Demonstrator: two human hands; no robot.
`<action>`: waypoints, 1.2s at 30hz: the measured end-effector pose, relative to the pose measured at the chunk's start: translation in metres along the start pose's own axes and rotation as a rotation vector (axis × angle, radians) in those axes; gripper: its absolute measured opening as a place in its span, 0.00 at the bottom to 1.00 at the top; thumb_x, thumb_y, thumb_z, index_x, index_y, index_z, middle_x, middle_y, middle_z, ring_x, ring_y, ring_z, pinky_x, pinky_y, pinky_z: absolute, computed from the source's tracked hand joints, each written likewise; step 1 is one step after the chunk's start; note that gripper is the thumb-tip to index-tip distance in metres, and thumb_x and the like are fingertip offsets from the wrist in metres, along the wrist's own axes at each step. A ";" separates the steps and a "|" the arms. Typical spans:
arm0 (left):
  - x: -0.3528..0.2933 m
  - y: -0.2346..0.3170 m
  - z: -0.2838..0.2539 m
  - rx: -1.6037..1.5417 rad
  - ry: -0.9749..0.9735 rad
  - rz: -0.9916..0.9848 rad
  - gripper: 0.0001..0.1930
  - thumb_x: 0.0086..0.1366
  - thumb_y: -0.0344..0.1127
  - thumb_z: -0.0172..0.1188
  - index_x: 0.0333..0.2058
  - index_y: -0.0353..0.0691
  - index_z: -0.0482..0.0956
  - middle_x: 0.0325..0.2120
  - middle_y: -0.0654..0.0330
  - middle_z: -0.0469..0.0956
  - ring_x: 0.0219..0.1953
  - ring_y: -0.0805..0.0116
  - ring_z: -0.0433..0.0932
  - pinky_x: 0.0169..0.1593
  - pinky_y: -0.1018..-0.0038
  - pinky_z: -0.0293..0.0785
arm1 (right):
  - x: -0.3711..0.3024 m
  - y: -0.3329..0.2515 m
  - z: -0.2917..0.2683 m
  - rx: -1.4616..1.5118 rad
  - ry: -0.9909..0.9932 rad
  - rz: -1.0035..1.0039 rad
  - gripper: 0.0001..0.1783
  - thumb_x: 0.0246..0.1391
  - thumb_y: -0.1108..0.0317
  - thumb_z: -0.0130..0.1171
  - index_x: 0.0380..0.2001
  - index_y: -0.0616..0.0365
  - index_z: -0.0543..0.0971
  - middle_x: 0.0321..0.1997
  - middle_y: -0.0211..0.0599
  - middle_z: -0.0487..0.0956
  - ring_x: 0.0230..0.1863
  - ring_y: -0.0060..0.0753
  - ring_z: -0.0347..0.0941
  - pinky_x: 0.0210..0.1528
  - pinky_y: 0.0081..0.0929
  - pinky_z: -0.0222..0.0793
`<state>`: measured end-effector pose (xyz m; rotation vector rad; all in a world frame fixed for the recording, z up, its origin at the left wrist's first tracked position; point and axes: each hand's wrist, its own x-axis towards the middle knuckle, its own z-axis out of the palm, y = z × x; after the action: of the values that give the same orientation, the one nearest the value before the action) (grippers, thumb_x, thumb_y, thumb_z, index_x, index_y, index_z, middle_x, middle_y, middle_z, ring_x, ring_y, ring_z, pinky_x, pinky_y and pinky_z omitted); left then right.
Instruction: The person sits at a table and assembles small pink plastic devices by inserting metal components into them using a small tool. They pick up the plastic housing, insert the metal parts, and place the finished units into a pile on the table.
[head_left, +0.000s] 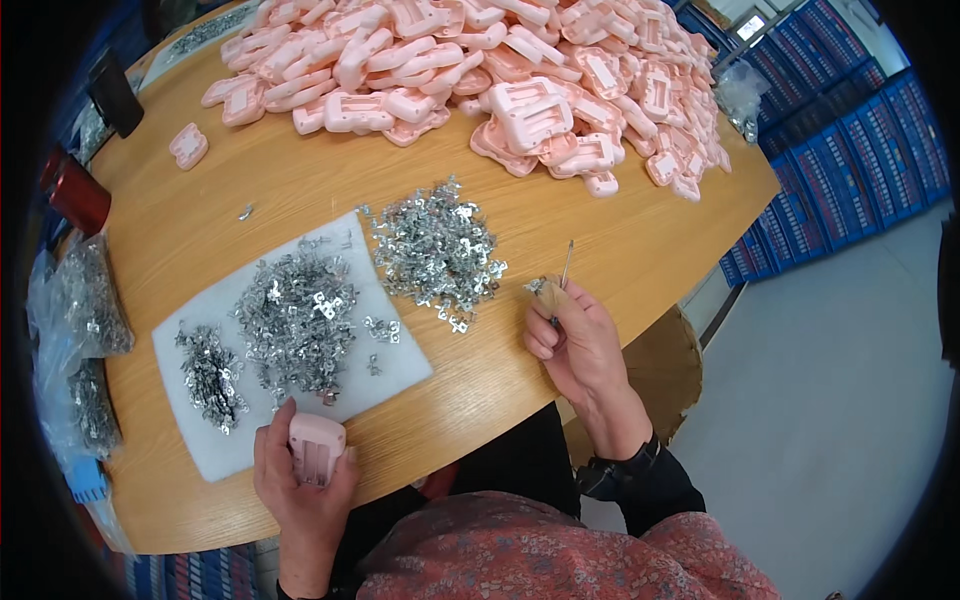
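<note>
My left hand [300, 480] grips a small pink plastic casing [317, 447] at the near edge of a white foam pad [400, 360]. On the pad lie piles of small silver metal clips [295, 320], and a further clip pile [435, 250] spreads onto the wooden table [620, 240]. My right hand [575, 345] rests on the table near its right edge and pinches a thin metal tool [566, 266] that points up and away. A large heap of pink casings [500, 70] covers the far side of the table.
One lone pink casing [188, 145] lies at the far left. A red cylinder [78, 196] and clear bags of metal parts [85, 310] sit at the table's left edge. Stacked blue crates [850, 150] stand on the floor to the right.
</note>
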<state>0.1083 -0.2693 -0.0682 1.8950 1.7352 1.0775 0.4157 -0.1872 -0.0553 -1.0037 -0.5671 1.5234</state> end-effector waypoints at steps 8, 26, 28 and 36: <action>-0.003 0.000 -0.004 0.014 0.004 0.015 0.37 0.47 0.30 0.72 0.58 0.32 0.70 0.32 0.53 0.72 0.31 0.56 0.74 0.35 0.65 0.72 | 0.000 0.004 0.002 -0.031 0.006 -0.010 0.06 0.67 0.67 0.53 0.36 0.56 0.72 0.24 0.24 0.64 0.22 0.16 0.57 0.23 0.18 0.55; 0.004 0.027 -0.015 0.216 -0.275 0.200 0.35 0.37 0.32 0.76 0.50 0.38 0.79 0.41 0.53 0.74 0.42 0.50 0.72 0.47 0.58 0.71 | -0.006 0.012 -0.010 0.070 -0.037 -0.138 0.05 0.65 0.68 0.57 0.38 0.57 0.74 0.22 0.24 0.67 0.19 0.17 0.58 0.22 0.19 0.57; 0.008 0.031 -0.019 0.218 -0.297 0.207 0.34 0.37 0.32 0.77 0.49 0.38 0.79 0.41 0.54 0.74 0.43 0.50 0.71 0.48 0.58 0.70 | -0.005 0.012 -0.012 0.034 -0.044 -0.142 0.06 0.65 0.68 0.58 0.39 0.57 0.74 0.23 0.24 0.68 0.19 0.17 0.58 0.22 0.19 0.57; 0.052 0.051 -0.025 0.143 -0.268 0.356 0.20 0.45 0.26 0.71 0.40 0.39 0.81 0.34 0.56 0.76 0.40 0.49 0.73 0.44 0.59 0.72 | 0.004 0.009 -0.028 -0.196 -0.005 -0.282 0.05 0.65 0.69 0.58 0.39 0.57 0.74 0.23 0.24 0.69 0.20 0.16 0.60 0.23 0.18 0.56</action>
<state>0.1235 -0.2350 -0.0011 2.3776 1.3928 0.7779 0.4350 -0.1904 -0.0779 -1.0203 -0.8370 1.2377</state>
